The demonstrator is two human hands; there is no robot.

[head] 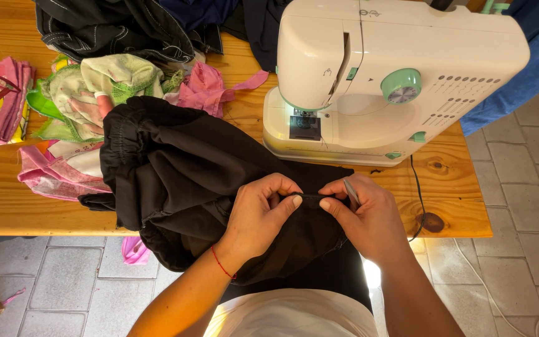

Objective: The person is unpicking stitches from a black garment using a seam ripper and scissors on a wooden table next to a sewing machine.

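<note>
Wooden table (7, 200): both hands' fingers (294, 201) pinch black garment (176, 168) beside sewing machine (394, 75).

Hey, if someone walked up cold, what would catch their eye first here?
Probably the cream sewing machine with mint-green knobs, at the back right of the wooden table. Next, the black garment spilling over the table's near edge, pinched between the left hand and right hand.

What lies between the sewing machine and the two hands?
In the head view, black fabric spreads from the sewing machine base to the left hand and right hand, over the wooden table.
</note>
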